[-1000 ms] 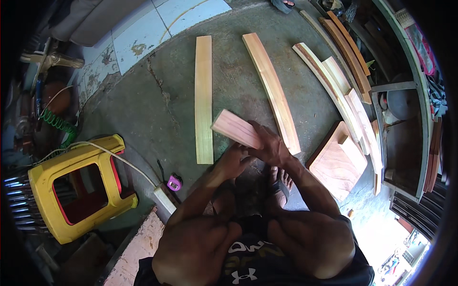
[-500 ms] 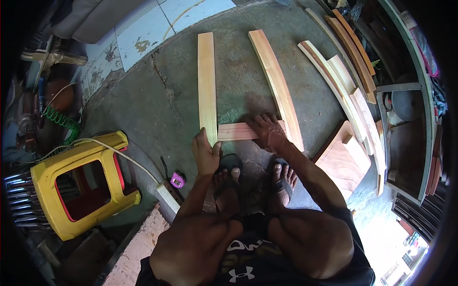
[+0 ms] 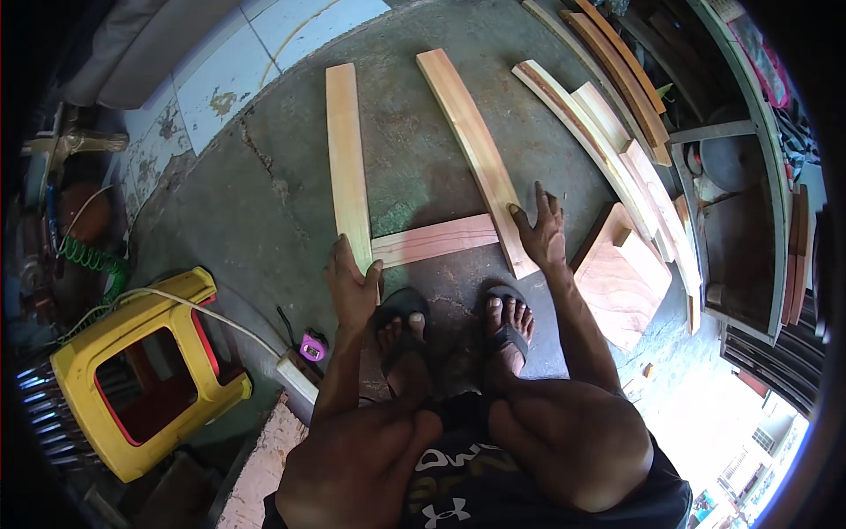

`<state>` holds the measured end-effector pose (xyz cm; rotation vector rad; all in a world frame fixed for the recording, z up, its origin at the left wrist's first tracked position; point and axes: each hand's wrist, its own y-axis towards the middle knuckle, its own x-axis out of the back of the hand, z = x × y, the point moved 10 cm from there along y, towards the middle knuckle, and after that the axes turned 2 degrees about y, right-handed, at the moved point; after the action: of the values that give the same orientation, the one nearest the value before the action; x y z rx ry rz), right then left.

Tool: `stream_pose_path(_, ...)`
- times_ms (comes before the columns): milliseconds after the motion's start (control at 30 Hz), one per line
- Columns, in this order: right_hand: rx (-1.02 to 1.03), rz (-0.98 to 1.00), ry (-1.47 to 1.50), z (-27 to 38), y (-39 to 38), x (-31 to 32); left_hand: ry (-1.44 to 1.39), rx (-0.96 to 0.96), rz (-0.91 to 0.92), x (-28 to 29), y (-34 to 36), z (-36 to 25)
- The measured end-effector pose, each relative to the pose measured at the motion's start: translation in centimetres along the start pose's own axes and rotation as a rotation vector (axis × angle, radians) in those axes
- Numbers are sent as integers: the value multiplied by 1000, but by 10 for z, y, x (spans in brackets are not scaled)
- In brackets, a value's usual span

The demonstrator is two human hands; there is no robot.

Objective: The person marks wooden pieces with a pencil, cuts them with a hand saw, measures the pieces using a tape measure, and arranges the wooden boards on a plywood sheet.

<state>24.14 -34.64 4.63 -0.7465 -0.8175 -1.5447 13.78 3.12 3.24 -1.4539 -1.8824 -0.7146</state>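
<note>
Clasping the near end of the left board (image 3: 345, 167) with the left hand (image 3: 351, 286), thumb at the right edge and fingers over the left edge. Holding the right hand (image 3: 545, 236) open beside the right board (image 3: 471, 145), with fingers spread apart and pointing far, thumb toward the right edge of the wood; cannot tell whether touching there or just short of it. Lying flat between the two boards, close to their near ends: the short pinkish crosspiece (image 3: 432, 241), meeting the left board at one end and the right board at the other. Planted on the near side of it, in dark sandals: both feet (image 3: 507, 331).

Right of the right hand: a flat wood panel (image 3: 621, 286), then several pale curved boards (image 3: 608, 150) lying along the concrete floor (image 3: 291, 203), with brown strips (image 3: 621, 75) farther off. Left of the left forearm: a purple tape measure (image 3: 313, 346), near a white power strip (image 3: 298, 377). Farther left: a yellow plastic shell (image 3: 75, 370), red inside, with a green coiled hose (image 3: 88, 256) beyond.
</note>
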Motion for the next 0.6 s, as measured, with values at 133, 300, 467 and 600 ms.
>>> stream_pose_path(133, 116, 221, 73, 3, -2, -28, 80, -10, 15, -11, 4, -2)
stream_pose_path(300, 65, 310, 163, 2, -5, -33, -43, -16, 12, -5, 5, -1)
stream_pose_path(467, 68, 319, 214, 3, -6, -35, -3, 26, -4, -4, 5, 5)
stream_pose_path(600, 81, 331, 207, 6, -4, -32, 9, -16, 21, -9, 6, 3)
